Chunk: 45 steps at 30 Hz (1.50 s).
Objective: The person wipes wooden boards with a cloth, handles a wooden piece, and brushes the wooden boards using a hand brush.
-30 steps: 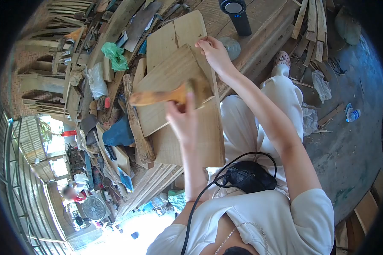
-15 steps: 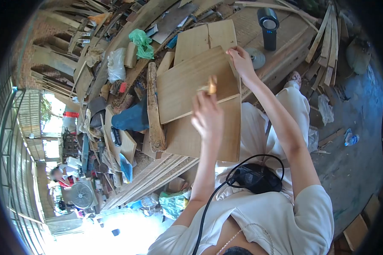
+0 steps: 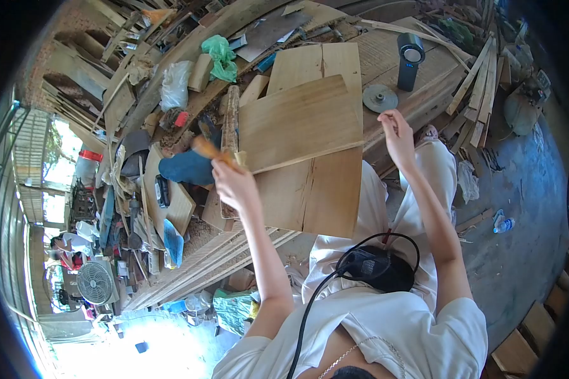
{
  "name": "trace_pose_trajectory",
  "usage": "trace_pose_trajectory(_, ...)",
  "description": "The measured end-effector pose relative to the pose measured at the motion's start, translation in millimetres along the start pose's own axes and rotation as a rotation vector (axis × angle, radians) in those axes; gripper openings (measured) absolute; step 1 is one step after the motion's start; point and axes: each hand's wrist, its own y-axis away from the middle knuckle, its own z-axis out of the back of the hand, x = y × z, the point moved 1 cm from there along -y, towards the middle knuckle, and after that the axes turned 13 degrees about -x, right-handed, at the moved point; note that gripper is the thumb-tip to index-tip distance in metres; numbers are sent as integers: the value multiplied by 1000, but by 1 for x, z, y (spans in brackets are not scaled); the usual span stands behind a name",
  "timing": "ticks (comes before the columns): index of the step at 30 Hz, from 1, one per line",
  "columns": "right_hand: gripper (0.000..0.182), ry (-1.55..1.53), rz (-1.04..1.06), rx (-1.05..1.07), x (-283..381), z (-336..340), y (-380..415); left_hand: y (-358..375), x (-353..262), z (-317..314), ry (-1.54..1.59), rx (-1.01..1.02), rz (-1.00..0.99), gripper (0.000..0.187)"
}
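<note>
My left hand [image 3: 236,184] is closed around a short tool with an orange-brown handle [image 3: 212,150], blurred by motion, at the left end of the boards. I cannot tell its exact kind. A flat wooden board [image 3: 297,120] lies slantwise on top of larger wooden panels [image 3: 335,196]. Beside their left edge runs a rough wooden bar [image 3: 229,132]. To the right of the boards, my right hand [image 3: 398,142] hangs in the air with loosely bent fingers and nothing visible in them. Just above it sits a round grey disc [image 3: 380,98].
A black handheld device with a round head [image 3: 409,62] stands at the upper right. Blue cloth [image 3: 186,168], a green plastic bag [image 3: 219,58] and wood scraps crowd the left. A black cable [image 3: 306,303] crosses my body. Far left are a fan [image 3: 97,282] and a person [image 3: 76,245].
My left hand, with the tool, has swung left from above the top board to beyond its left end. My right hand has come off the board's right edge and moved away.
</note>
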Motion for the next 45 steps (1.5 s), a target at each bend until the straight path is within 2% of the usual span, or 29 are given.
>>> trace_pose_trajectory(1,15,-28,31,18,5,-5,5,6,-15,-1,-10,6,-32,26)
trace_pose_trajectory(2,14,-54,63,37,7,-10,10,13,-41,18,75,126,-54,27)
trace_pose_trajectory(4,12,-96,99,87,8,-20,19,41,-75,7,144,197,-205,25)
trace_pose_trajectory(6,11,-140,146,43,12,-26,26,72,-113,11,349,42,-434,22)
trace_pose_trajectory(9,10,-125,158,12,24,-21,32,86,-142,13,784,279,-382,24)
trace_pose_trajectory(11,10,-62,141,52,30,-10,35,80,-131,9,856,408,-198,28)
trace_pose_trajectory(12,10,-33,151,80,32,-4,35,79,-114,-7,927,367,-182,39)
trace_pose_trajectory(13,10,-19,157,88,30,0,34,69,-96,0,856,383,-98,31)
trace_pose_trajectory(15,9,-2,165,108,20,3,32,53,-52,-4,757,294,33,33)
trace_pose_trajectory(19,10,9,213,137,21,-4,33,26,20,-6,331,-44,24,37)
trace_pose_trajectory(22,17,152,269,211,25,-12,32,16,30,18,153,-39,14,34)
trace_pose_trajectory(25,28,263,635,144,43,-21,40,16,35,23,184,-134,61,32)
trace_pose_trajectory(26,46,336,691,231,46,-23,38,17,37,26,205,-87,148,31)
trace_pose_trajectory(29,62,474,1014,205,66,-41,42,23,47,32,449,-97,317,29)
trace_pose_trajectory(32,72,574,1045,303,44,-66,35,27,59,35,564,-142,327,28)
trace_pose_trajectory(38,73,675,1175,406,31,-75,21,29,80,38,662,-210,321,29)
trace_pose_trajectory(45,72,753,1236,402,33,-71,30,34,82,44,677,-106,379,30)
